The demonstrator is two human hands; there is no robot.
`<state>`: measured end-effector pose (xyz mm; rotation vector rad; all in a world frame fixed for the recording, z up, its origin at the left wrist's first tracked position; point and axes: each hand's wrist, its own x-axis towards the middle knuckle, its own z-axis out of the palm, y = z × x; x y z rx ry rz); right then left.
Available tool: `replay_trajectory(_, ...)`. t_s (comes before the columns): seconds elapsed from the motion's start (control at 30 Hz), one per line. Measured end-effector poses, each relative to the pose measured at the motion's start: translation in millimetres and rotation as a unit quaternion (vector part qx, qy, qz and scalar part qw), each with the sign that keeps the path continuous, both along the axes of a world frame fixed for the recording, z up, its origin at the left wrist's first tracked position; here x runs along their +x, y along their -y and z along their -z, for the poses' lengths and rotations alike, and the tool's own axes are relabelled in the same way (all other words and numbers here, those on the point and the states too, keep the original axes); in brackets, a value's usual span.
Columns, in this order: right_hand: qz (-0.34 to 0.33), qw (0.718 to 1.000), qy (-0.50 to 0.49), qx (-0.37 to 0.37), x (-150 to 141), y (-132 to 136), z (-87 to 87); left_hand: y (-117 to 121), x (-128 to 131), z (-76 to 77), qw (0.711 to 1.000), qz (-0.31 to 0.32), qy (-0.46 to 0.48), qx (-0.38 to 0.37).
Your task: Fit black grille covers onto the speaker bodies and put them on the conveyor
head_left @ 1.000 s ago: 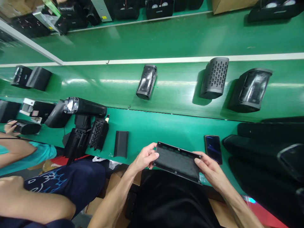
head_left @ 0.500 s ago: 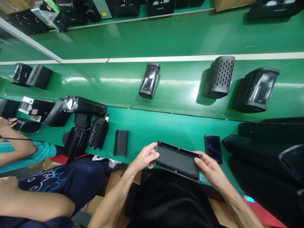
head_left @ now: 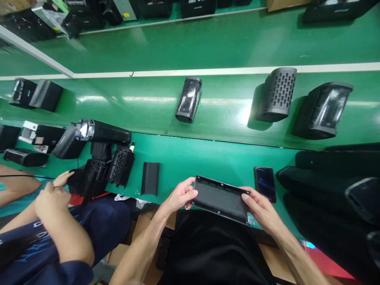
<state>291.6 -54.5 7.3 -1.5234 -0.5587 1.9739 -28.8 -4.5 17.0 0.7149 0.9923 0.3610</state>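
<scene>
A black rectangular plastic cover (head_left: 221, 200), its hollow inner side facing up, is held above my lap at the bench's near edge. My left hand (head_left: 181, 195) grips its left end, thumb on top and fingers beneath. Its right end is pinched by my right hand (head_left: 257, 202) in the same way. Small tabs or screw posts show along the cover's rim. A smartphone (head_left: 265, 184) lies just beyond my right hand. To the left of my left hand, a second dark flat panel (head_left: 150, 179) rests on the green bench (head_left: 190, 158).
Beyond the bench runs a green belt-like surface carrying a glossy black speaker-like unit (head_left: 189, 99), a perforated housing (head_left: 277, 95) and another unit (head_left: 323, 111). Black housings (head_left: 103, 132) are piled at left, beside a co-worker's hands (head_left: 55, 194). Large dark casings (head_left: 320, 186) crowd the right.
The co-worker at left has raised their hands toward the black housings. My hands and the cover stay nearly still; the view has shifted slightly.
</scene>
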Motion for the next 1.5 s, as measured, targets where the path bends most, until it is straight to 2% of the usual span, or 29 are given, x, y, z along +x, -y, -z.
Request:
replay_trajectory(0.3,-0.056,0.994,0.09,0.039,7.8,-5.4,-18.6,-3.4,-4.4,-7.5,0.999,0.018,0.038,-0.003)
replay_trajectory(0.5,-0.067,0.99,0.109,0.056,6.2,-8.0,-24.7,-4.8,-4.5,-7.7,0.999,0.028,0.029,-0.005)
replay_trajectory(0.8,-0.084,0.987,0.121,0.064,9.9,-6.9,-21.8,-6.6,-5.6,-3.4,0.999,0.028,0.042,-0.008)
replay_trajectory(0.93,-0.079,0.987,0.129,0.044,12.1,-3.4,-10.7,-4.7,-5.1,3.8,0.998,0.018,0.064,-0.017)
replay_trajectory(1.1,-0.048,0.994,0.088,0.032,10.6,-1.5,5.2,-3.3,-2.4,11.2,0.998,0.001,0.063,-0.022)
replay_trajectory(1.3,-0.035,0.997,0.061,0.026,9.0,-3.7,14.1,-1.4,-1.4,16.3,0.998,-0.014,0.058,-0.034)
replay_trajectory(1.4,-0.037,0.998,0.055,0.018,8.4,-6.8,13.4,-1.2,-1.3,16.3,0.997,-0.025,0.06,-0.036)
replay_trajectory(1.5,-0.013,0.999,0.035,0.01,3.5,-14.3,2.8,0.1,-1.2,15.8,0.992,-0.067,0.101,-0.043)
